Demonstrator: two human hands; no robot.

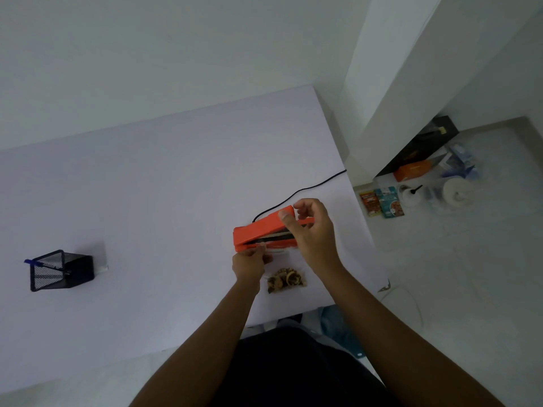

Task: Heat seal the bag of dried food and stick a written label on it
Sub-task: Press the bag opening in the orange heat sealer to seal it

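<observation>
Bag (286,276) of dried food lies on the table (147,201), top edge at the orange sealer's (258,230) mouth, we pinch that edge with left hand (249,261), right hand (311,227) grips the raised sealer arm.

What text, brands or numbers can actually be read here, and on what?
None legible.
Red packet and teal packet on the floor: printed, too small and blurred to read.
Orange box and black box by the wall: markings blurred.
Orange heat sealer, bag of dried food, mesh pen holder: no text visible.
</observation>
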